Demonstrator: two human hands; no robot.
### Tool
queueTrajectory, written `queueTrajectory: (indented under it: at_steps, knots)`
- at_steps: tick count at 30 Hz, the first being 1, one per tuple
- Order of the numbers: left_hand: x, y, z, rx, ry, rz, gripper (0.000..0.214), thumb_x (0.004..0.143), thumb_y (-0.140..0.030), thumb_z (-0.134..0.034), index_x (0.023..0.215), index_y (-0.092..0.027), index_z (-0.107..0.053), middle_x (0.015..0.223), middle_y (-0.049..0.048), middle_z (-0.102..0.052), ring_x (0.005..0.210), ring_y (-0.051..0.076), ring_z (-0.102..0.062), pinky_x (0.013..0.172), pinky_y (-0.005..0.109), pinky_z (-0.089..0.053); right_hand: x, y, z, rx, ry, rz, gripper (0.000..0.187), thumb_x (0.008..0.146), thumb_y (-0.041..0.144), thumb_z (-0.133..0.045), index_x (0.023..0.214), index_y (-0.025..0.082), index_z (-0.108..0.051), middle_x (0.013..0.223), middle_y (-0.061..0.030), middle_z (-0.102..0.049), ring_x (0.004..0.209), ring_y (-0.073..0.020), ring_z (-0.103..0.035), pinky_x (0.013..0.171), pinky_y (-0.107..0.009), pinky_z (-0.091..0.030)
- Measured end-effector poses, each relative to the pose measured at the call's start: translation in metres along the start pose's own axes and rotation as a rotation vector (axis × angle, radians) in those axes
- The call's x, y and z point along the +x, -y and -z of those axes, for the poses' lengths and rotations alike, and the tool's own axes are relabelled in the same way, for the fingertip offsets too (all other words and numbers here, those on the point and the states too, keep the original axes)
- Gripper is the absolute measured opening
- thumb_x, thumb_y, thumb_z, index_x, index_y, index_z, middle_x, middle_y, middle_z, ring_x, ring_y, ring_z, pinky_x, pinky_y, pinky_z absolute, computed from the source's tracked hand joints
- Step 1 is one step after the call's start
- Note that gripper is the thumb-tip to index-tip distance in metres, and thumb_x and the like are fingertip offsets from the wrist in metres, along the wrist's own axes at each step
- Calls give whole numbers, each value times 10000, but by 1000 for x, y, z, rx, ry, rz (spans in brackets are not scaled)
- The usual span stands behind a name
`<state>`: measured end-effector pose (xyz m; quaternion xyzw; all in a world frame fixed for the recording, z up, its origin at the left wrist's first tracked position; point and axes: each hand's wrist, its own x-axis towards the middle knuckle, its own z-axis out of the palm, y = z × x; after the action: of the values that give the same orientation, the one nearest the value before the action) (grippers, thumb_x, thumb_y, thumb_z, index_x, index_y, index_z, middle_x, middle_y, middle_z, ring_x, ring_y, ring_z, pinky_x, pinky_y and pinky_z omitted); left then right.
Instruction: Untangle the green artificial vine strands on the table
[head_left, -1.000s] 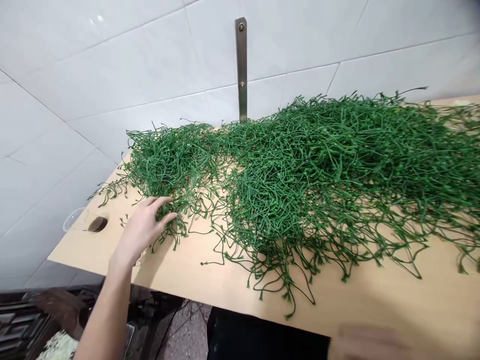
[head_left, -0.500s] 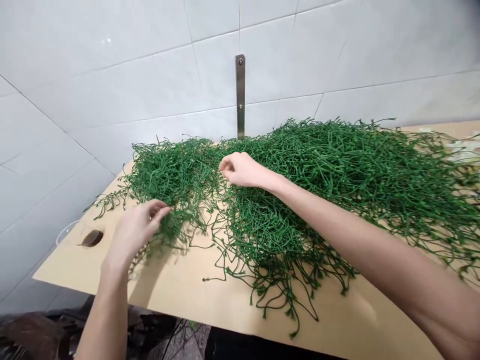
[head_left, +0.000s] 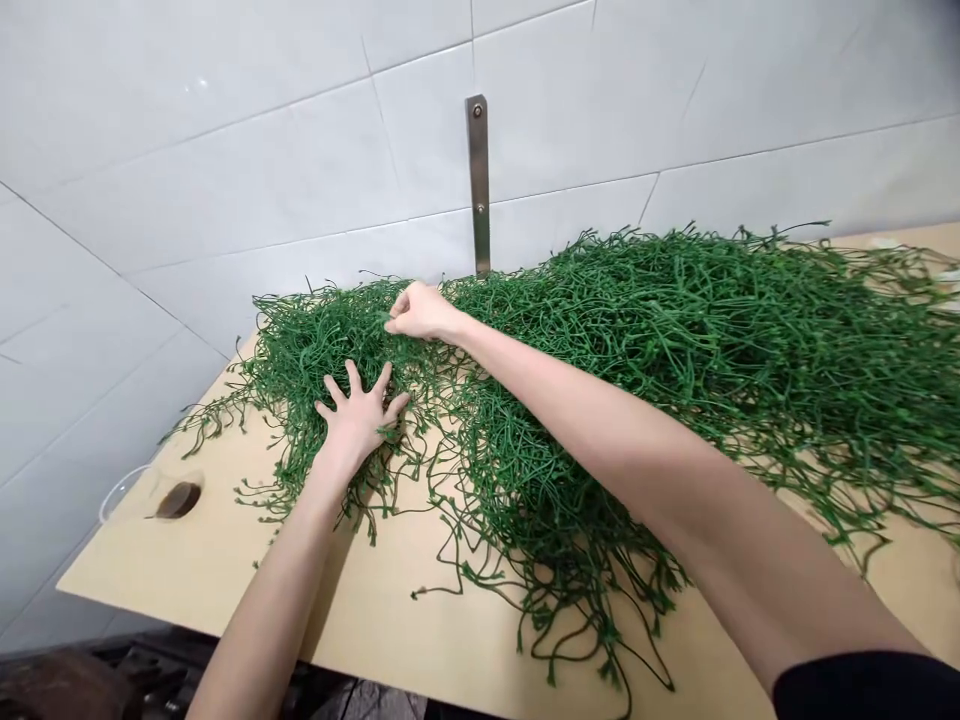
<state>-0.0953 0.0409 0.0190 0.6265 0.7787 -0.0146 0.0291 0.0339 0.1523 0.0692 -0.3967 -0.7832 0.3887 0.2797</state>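
Thin green artificial plant stems [head_left: 660, 330] with small forked tips lie tangled in a wide heap on the table. A smaller heap of the same stems [head_left: 292, 340] sits at its left end. My left hand [head_left: 358, 410] rests on this smaller heap, palm down, with its fingers spread wide. My right hand [head_left: 421, 312] is at the upper right part of the smaller heap, its fingers curled and thumb close to the index finger. Whatever lies between those fingertips is too small to make out.
The pale wooden table [head_left: 420, 640] meets a white tiled wall [head_left: 300, 150]. A metal bracket strip [head_left: 478, 185] is screwed to the wall behind the stems. Near the left table edge stands a clear cup [head_left: 178, 499] with dark brown contents. Dark items [head_left: 67, 685] lie below the table.
My left hand has moved right and up onto the smaller heap, and its fingers have gone from pinched to spread. The right hand has shifted left, still curled.
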Motion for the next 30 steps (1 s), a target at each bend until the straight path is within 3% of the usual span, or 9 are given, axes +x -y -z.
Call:
queueTrajectory:
  at_steps: [3, 9, 13, 16, 20, 22, 24, 28, 30]
  knots:
    - [4, 4, 2, 8, 30, -4, 701, 883, -625, -369, 1509, -329, -266, 1618, 203, -44, 1407, 585, -67, 997, 773, -237, -3, 20, 18, 29, -33, -3, 155, 851, 195, -593, 767, 87, -667, 680, -51, -604, 473, -63, -397, 488, -254, -417]
    - [4, 6, 3, 18, 37, -17, 702, 869, -650, -368, 1498, -348, -294, 1614, 200, -93, 1404, 585, -95, 989, 763, -263, -16, 45, 66, 62, -273, 108, 124, 807, 141, -594, 687, 118, -615, 693, -55, -588, 623, -112, -512, 587, -260, -446]
    - [4, 3, 6, 2, 39, 2, 704, 861, -664, -361, 1486, -341, -333, 1607, 208, -124, 1405, 578, -124, 984, 752, -281, -29, 52, 101, 117, -466, 168, 180, 850, 182, -525, 671, 176, -536, 683, -28, -557, 600, -99, -480, 557, -252, -415]
    - [4, 2, 14, -3, 30, 6, 678, 871, -637, -370, 1473, -326, -371, 1581, 230, -207, 1391, 568, -206, 950, 739, -330, -46, 55, 116, 136, -498, 214, 175, 839, 152, -545, 667, 183, -534, 686, -17, -533, 607, -111, -475, 522, -254, -388]
    - [-3, 7, 37, -92, -116, 3, 651, 866, -583, -443, 1420, -242, -474, 1220, 252, -638, 1125, 469, -592, 848, 652, -462, -69, 54, 116, 103, -440, 227, 119, 868, 174, -585, 751, 154, -595, 694, -17, -543, 620, -116, -482, 559, -267, -413]
    - [-12, 5, 52, -156, -319, -4, 547, 834, -552, -524, 1247, -213, -639, 1029, 206, -719, 981, 414, -660, 820, 595, -496, -77, 54, 111, 99, -439, 220, 109, 878, 193, -597, 777, 153, -605, 710, -15, -560, 654, -121, -511, 609, -271, -439]
    - [-24, -3, 66, -400, -489, -104, 407, 848, -523, -528, 976, -201, -740, 880, 141, -743, 866, 311, -689, 827, 488, -526, -84, 56, 106, 96, -428, 235, 104, 873, 218, -621, 787, 160, -613, 729, -13, -586, 707, -131, -546, 657, -270, -458]
    - [-46, -37, 81, -1086, -369, -371, 547, 854, -627, -471, 1048, -168, -695, 984, 122, -727, 916, 228, -691, 799, 374, -563, -100, 65, 93, 102, -300, 326, 104, 844, 248, -658, 784, 163, -653, 764, -9, -648, 763, -131, -590, 691, -253, -474]
    - [-49, -51, 80, -1198, -387, -386, 591, 866, -669, -399, 1095, -196, -669, 1091, 122, -700, 1025, 234, -671, 809, 365, -564, -110, 68, 85, 76, -167, 384, 105, 819, 266, -677, 793, 164, -678, 784, -7, -677, 772, -130, -605, 699, -250, -484]
